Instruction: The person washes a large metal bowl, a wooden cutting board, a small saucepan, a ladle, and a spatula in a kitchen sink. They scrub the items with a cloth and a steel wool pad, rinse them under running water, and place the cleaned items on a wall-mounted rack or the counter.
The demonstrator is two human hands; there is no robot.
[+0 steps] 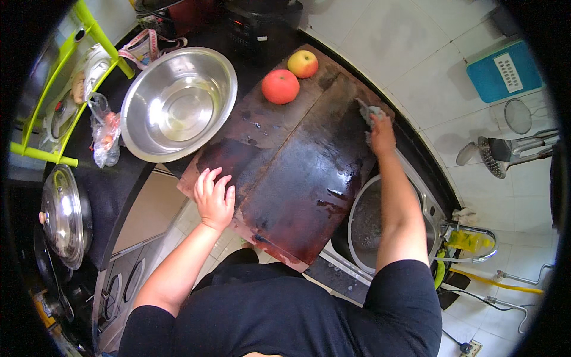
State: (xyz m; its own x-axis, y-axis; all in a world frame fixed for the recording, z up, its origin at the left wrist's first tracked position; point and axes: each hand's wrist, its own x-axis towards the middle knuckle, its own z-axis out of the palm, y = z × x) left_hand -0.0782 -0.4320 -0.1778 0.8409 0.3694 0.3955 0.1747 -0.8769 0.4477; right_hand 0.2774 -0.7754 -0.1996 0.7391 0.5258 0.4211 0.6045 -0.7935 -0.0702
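A large wooden cutting board point(297, 160), dark and wet in patches, lies across the counter and reaches over part of the sink. At its far right edge my right hand point(382, 135) is closed on a crumpled greyish cloth point(370, 113), pressed against the board. My left hand point(215, 199) rests at the board's near left edge, fingers spread and holding nothing. Toward the far end of the board sit a red apple point(280, 87) and a yellow-red apple point(303, 63), side by side.
Left of the board stands a wide steel basin point(179, 105). A plastic bag point(106, 128), a green rack point(65, 107) and a lidded pan point(64, 215) are farther left. The sink point(363, 229) with its faucet is at right; ladles and strainers point(496, 156) hang on the wall.
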